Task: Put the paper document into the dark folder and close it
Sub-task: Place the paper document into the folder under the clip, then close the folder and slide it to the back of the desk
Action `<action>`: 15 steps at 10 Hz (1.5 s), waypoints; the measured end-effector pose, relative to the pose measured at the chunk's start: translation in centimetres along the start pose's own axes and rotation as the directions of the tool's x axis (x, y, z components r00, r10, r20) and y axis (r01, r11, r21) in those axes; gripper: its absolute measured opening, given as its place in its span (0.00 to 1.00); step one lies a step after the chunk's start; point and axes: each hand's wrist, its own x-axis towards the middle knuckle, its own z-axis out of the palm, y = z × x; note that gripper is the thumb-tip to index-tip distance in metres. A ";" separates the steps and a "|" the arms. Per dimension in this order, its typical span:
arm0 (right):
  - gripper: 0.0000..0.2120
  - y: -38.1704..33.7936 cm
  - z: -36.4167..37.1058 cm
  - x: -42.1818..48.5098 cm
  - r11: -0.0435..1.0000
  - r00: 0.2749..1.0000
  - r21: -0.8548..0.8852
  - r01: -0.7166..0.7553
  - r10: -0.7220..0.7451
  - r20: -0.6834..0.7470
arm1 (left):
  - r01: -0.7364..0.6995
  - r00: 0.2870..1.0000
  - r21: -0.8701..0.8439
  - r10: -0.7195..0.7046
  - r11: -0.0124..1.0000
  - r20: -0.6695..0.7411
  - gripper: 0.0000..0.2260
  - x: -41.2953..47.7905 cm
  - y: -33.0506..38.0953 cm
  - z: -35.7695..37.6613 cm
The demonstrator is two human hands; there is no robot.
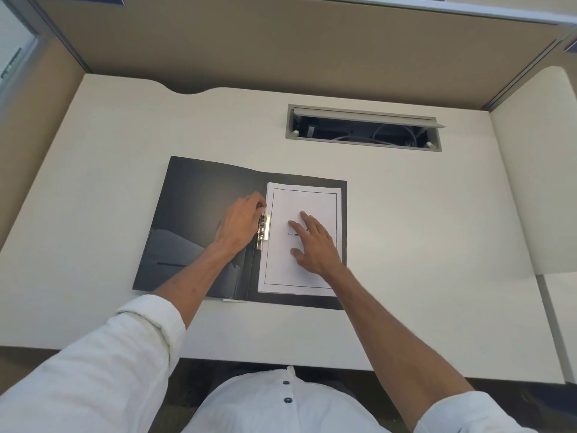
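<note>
A dark folder [199,195] lies open flat on the desk. A white paper document [315,201] with a thin black border rests on its right half. A metal clip [263,230] stands along the paper's left edge near the spine. My left hand [240,226] has its fingertips closed on the top of that clip. My right hand [315,245] lies flat on the middle of the paper with fingers spread, covering part of the printed title.
The pale desk [406,245] is enclosed by tan partition walls at the back and sides. An open cable hatch [362,128] with wires inside sits behind the folder at the right. A second desk surface [543,182] adjoins on the right.
</note>
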 end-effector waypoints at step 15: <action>0.33 -0.1 0.4 -0.2 0.997 1.000 0.076 -0.013 0.013 -0.007 | 0.113 0.913 0.200 -0.181 0.973 0.365 0.35 -4.9 -2.0 2.9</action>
